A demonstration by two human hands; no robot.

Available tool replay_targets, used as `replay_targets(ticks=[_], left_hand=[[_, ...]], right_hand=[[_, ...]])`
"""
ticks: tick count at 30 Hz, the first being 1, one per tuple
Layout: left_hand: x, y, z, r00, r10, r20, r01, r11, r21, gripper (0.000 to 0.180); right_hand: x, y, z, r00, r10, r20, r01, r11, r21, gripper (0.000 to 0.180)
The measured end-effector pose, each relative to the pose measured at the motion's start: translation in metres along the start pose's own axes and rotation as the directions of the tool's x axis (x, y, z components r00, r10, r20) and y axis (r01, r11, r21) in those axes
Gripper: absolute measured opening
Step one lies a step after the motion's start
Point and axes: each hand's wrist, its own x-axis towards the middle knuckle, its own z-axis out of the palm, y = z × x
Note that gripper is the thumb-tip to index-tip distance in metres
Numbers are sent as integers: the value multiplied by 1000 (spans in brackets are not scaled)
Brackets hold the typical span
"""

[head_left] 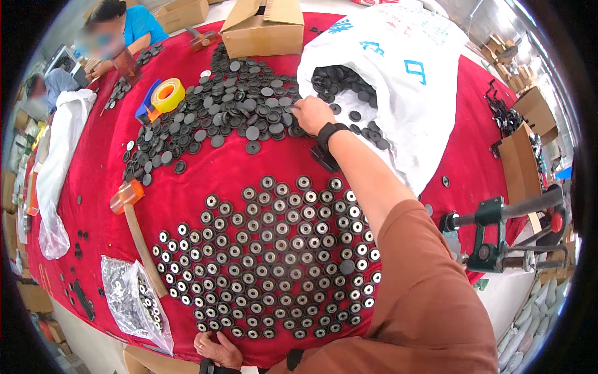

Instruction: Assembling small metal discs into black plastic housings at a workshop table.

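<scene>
My right hand [313, 115] reaches to the far middle, over the right side of a heap of black round caps [240, 103], beside the mouth of a white sack [405, 81]. Its fingers are bent together among the caps; whatever they grip is hidden. At the near table edge rests my left hand [218, 351], thumb apart from the loosely bent fingers, with nothing seen in it. Just beyond it, many black discs with metal ring centres [268, 252] lie spread out on the red cloth [205, 168]. One plain black cap [347, 267] sits among them on the right.
An orange-headed mallet [128, 196] and a clear bag of rings [137, 299] lie left. Yellow tape on a blue dispenser [163, 98] stands by the heap. A green metal clamp device [492, 234] is at right, a cardboard box [261, 31] far back. A co-worker [134, 31] sits far left.
</scene>
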Motion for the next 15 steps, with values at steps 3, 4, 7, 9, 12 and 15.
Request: replay_targets(ticks=[3, 4, 7, 9, 12, 15], left_hand=[[-1, 2, 2, 1000, 8, -4, -8, 1000, -26, 26], [0, 1, 5, 1000, 6, 5, -6, 1000, -29, 26], [2, 2, 3, 1000, 7, 31, -6, 1000, -18, 25], [3, 6, 1, 998, -39, 58, 40, 999, -9, 24], [4, 8, -3, 996, -46, 76, 46, 999, -8, 24], [2, 6, -1, 998, -33, 48, 32, 999, 15, 24]], right_hand=[[17, -4, 13, 998, 49, -38, -54, 989, -139, 30], [29, 0, 18, 991, 130, 36, -123, 981, -153, 31], [44, 5, 16, 986, 132, 105, -122, 988, -94, 34], [36, 3, 11, 995, 86, -48, -83, 995, 61, 24], [18, -17, 4, 965, 199, -172, -65, 813, 578, 18], [-2, -40, 7, 982, -76, 172, -34, 828, 559, 21]])
